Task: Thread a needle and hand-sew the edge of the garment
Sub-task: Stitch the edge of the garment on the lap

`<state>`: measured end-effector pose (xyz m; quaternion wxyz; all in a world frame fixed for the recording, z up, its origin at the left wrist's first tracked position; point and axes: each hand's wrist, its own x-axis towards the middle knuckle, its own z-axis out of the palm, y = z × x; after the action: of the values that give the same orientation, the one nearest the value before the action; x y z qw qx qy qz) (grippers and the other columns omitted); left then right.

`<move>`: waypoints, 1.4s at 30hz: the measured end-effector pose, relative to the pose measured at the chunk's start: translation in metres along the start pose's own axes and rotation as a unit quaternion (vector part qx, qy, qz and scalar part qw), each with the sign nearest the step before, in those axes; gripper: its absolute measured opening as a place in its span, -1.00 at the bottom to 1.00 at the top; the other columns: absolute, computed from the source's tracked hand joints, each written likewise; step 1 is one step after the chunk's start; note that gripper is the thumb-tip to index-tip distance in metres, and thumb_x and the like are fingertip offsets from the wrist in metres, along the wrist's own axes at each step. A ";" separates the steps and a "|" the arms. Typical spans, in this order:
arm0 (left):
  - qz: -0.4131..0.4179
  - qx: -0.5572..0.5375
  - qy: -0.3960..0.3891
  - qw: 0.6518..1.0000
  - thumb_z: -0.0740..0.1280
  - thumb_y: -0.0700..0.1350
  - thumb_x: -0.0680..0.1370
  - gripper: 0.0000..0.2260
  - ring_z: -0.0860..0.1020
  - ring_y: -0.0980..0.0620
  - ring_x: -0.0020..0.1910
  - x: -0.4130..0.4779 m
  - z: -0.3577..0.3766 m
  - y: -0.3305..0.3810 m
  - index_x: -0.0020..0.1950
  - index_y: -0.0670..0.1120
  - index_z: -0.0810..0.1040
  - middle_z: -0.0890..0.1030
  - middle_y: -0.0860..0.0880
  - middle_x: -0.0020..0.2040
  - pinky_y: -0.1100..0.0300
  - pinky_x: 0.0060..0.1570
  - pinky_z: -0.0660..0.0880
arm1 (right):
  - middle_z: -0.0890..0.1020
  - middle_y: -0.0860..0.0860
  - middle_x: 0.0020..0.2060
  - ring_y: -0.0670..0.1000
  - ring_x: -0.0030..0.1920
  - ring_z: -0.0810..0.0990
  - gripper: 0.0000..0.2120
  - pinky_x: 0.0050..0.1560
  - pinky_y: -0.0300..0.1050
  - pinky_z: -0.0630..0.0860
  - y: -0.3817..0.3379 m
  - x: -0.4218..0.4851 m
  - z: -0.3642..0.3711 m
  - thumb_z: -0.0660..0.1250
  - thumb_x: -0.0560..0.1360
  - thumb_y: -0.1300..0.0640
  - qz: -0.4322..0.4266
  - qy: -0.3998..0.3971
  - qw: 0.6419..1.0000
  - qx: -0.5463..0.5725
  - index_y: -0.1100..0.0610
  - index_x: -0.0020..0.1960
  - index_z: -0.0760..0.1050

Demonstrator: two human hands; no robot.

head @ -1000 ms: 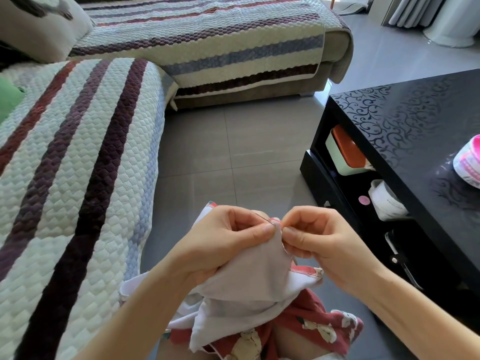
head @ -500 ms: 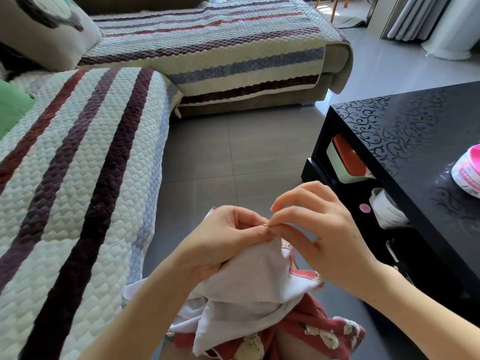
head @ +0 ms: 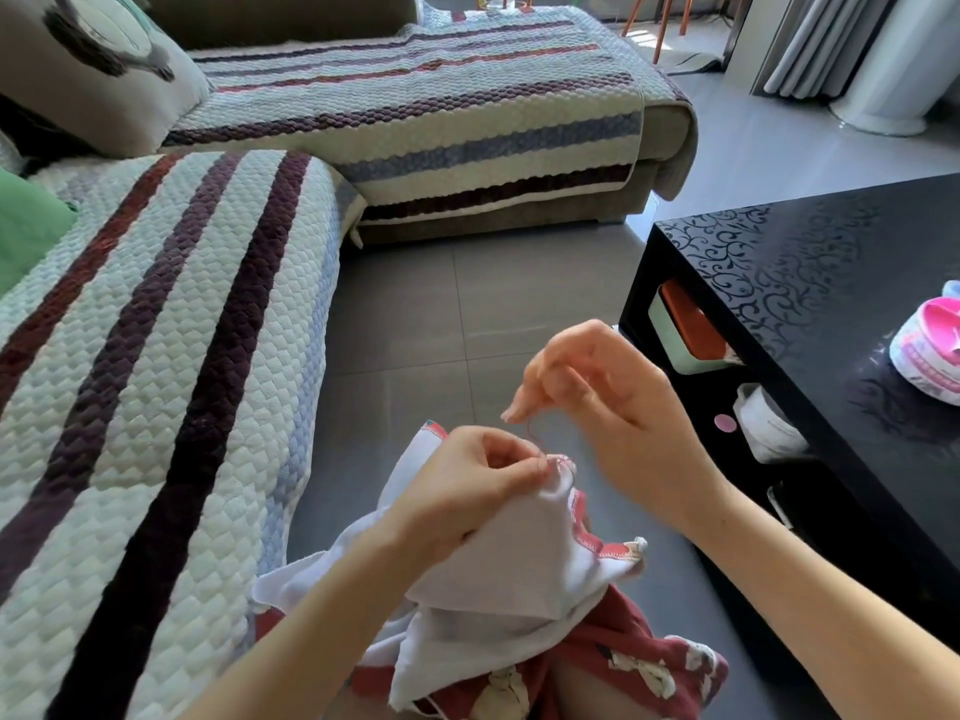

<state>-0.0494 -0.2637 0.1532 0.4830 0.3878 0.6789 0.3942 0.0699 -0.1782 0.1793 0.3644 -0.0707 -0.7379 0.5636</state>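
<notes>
White cloth, the garment (head: 493, 579), lies bunched on your lap, and its lower folds are cut off by the bottom of the view. Your left hand (head: 467, 491) pinches its red-stitched edge between thumb and forefinger, which hide the seam beneath them. Your right hand (head: 608, 402) hangs just above, fingertips pressed together and pointing down. They pinch a red thread (head: 531, 438) that curves down to the pinched edge. The needle is too thin to make out. On the black table (head: 810, 262), a pink-and-white tub (head: 930, 350) is cut off at the right.
</notes>
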 end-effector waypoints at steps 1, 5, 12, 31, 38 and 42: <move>-0.005 -0.023 -0.018 1.000 0.44 -0.11 0.48 -0.86 0.47 0.17 -0.33 -0.001 -0.005 0.002 -0.23 -0.14 0.69 0.58 0.04 -0.34 0.31 -0.30 0.38 | 0.54 0.17 -0.33 0.15 -0.32 0.59 -0.91 -0.23 -0.05 0.57 0.001 0.002 -0.004 0.25 0.59 0.18 0.090 0.009 0.990 0.106 0.12 -0.10 0.40; -0.014 -0.042 -0.096 0.994 0.41 -0.15 0.42 -0.91 0.55 0.14 -0.23 -0.003 -0.028 0.001 -0.16 -0.09 0.72 0.68 -0.03 -0.21 0.30 -0.18 0.45 | 0.30 0.00 -0.53 -0.07 -0.58 0.24 -0.93 -0.55 -0.32 0.16 0.020 0.012 -0.041 0.23 0.47 0.15 0.297 0.035 0.927 0.227 0.11 -0.15 0.34; -0.014 -0.112 -0.216 0.970 0.44 -0.10 0.39 -0.82 0.60 0.14 -0.17 -0.012 -0.040 -0.001 -0.06 -0.14 0.71 0.67 -0.06 -0.12 0.34 -0.12 0.51 | 0.29 -0.07 -0.49 -0.13 -0.54 0.20 -0.76 -0.58 -0.26 0.10 0.111 0.064 -0.132 0.15 0.61 0.26 0.289 0.244 0.924 -0.052 0.05 -0.21 0.39; 0.010 -0.081 -0.152 0.985 0.37 -0.17 0.41 -0.84 0.58 0.17 -0.17 -0.021 -0.042 0.008 -0.13 0.00 0.74 0.70 -0.01 -0.17 0.39 -0.15 0.47 | 0.51 -0.10 -0.40 -0.13 -0.34 0.42 -0.83 -0.29 -0.21 0.35 0.019 0.004 -0.032 0.38 0.50 0.01 0.266 -0.269 0.924 -0.051 0.07 -0.22 0.59; 0.034 -0.078 -0.147 0.986 0.40 -0.15 0.41 -0.86 0.61 0.17 -0.11 -0.020 -0.041 0.010 -0.13 0.02 0.74 0.71 0.01 -0.14 0.38 -0.08 0.49 | 0.53 -0.04 -0.37 -0.15 -0.33 0.41 -0.90 -0.29 -0.27 0.36 0.014 0.013 -0.033 0.39 0.49 0.11 0.240 -0.266 0.930 -0.080 0.08 -0.20 0.58; 0.039 -0.104 -0.142 0.984 0.43 -0.17 0.46 -0.92 0.63 0.18 -0.15 -0.019 -0.036 0.013 -0.12 -0.06 0.73 0.71 0.01 -0.17 0.39 -0.13 0.49 | 0.57 0.16 -0.37 -0.07 -0.36 0.41 -0.84 -0.31 -0.12 0.39 0.010 0.019 -0.035 0.42 0.46 0.12 0.169 -0.228 0.940 -0.191 0.22 -0.22 0.61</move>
<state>-0.0777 -0.2818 0.1796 0.5964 0.4140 0.5428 0.4222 0.0745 -0.1376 0.1829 0.0658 -0.1321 -0.8720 0.4668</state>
